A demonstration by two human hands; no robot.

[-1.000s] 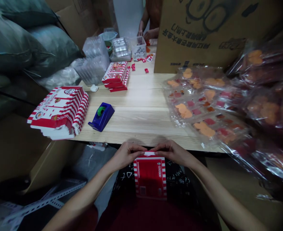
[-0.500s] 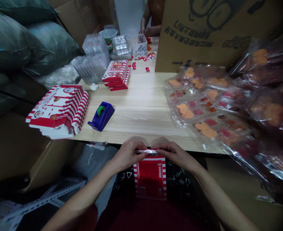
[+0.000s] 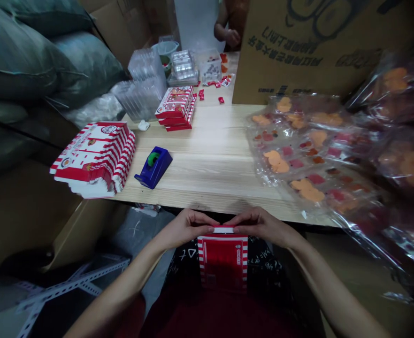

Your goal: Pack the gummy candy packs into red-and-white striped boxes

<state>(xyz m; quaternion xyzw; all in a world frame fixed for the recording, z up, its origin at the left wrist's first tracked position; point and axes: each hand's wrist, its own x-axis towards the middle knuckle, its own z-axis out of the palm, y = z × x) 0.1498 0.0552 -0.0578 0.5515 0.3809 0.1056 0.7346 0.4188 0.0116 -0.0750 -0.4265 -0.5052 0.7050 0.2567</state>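
Box (image 3: 223,263), red with striped edges, is held over the lap (image 3: 265,267), just short of the near edge of the desk (image 3: 214,155). The left hand (image 3: 184,228) and right hand (image 3: 265,227) pinch its far edge from either side, each grip closed, thumb against fingers, with the fingertips nearly meeting; this probably keeps the edge straight and the panel steady. Whether the lower end rests on the lap, I cannot tell. The tape dispenser (image 3: 155,167) stands near left, beside the carton stack (image 3: 94,150), presumably to be within easy reach.

Compared with half a second ago, the white strip along the box's far edge shows flatter and plainer between the thumbs. The desk sits slightly farther right in view, likely from a head turn. Far off, a co-worker's hand (image 3: 232,37) has risen clear of the plastic tub (image 3: 210,66).
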